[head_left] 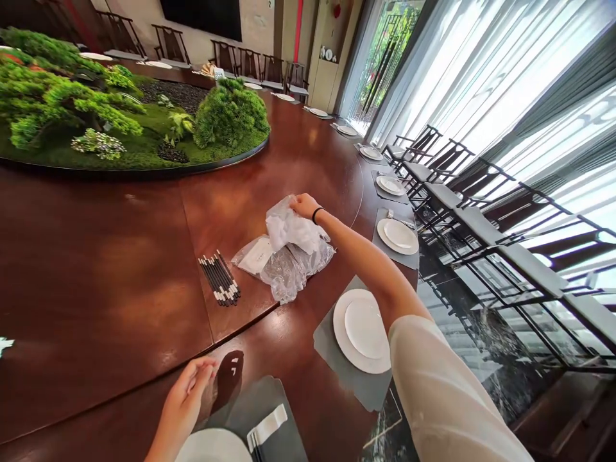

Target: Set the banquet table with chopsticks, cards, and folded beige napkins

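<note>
My right hand [304, 206], with a black band at its wrist, reaches across the table and pinches the top of a crumpled clear plastic bag [293, 232]. More clear plastic packaging [286, 273] lies under and around that bag, with a white paper piece [257, 255] showing through at its left. Left of the plastic is a bundle of black chopsticks [219, 278] with pale ends, lying on the wood. My left hand [188, 391] hovers near the table's front edge, its fingers loosely curled together with nothing visible in them. Below it a white plate [212, 446] is partly cut off.
A grey placemat [283, 436] bears a white chopstick rest [269, 423] with dark-handled cutlery. Stacked white plates [363, 327] stand to the right, and further settings line the curved table edge. A moss and shrub centrepiece [231, 119] fills the far left. Dark chairs [462, 199] stand by the curtained windows.
</note>
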`<control>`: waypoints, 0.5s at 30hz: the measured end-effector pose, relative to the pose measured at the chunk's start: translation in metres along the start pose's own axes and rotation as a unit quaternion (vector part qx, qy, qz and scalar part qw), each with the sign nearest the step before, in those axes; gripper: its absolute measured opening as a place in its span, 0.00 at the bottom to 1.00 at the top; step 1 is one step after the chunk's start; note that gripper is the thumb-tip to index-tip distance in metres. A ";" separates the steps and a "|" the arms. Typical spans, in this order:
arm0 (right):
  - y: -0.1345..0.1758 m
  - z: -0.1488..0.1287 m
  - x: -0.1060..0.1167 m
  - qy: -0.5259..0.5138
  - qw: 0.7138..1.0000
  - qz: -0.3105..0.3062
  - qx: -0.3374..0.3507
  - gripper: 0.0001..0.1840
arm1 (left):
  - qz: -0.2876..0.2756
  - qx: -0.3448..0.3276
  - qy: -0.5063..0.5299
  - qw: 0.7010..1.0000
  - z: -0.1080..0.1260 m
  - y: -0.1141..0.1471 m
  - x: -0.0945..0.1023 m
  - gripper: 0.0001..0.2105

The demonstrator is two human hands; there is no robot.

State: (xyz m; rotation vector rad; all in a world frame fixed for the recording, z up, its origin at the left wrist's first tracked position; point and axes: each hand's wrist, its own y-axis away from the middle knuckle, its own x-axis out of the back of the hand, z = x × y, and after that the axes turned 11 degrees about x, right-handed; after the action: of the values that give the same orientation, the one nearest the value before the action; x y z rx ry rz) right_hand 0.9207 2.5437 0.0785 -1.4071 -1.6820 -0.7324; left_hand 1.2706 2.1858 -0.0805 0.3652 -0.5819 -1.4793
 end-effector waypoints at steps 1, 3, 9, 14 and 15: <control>-0.013 -0.007 0.003 -0.008 1.000 -0.006 0.015 0.16 | 0.008 0.001 0.011 1.000 0.003 0.002 -0.011 0.22; -0.042 -0.023 0.004 -0.002 0.999 0.004 0.044 0.14 | 0.020 0.006 0.026 0.999 0.005 0.006 -0.032 0.23; -0.108 -0.044 -0.003 -0.002 0.996 0.051 0.072 0.16 | 0.089 0.015 0.057 0.994 0.001 0.025 -0.079 0.24; -0.076 -0.021 -0.053 0.063 0.996 0.033 0.059 0.32 | 0.161 0.041 0.078 0.983 -0.008 0.040 -0.092 0.24; -0.065 -0.016 -0.069 0.072 0.992 0.002 0.106 0.30 | 0.168 0.052 0.079 0.981 -0.011 0.040 -0.093 0.24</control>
State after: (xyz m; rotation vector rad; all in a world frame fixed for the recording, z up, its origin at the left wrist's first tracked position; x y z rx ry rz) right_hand 0.8647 2.4814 0.0317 -1.1816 -1.5940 -0.6172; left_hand 1.3106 2.2796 -0.0795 0.4391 -0.5640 -1.0882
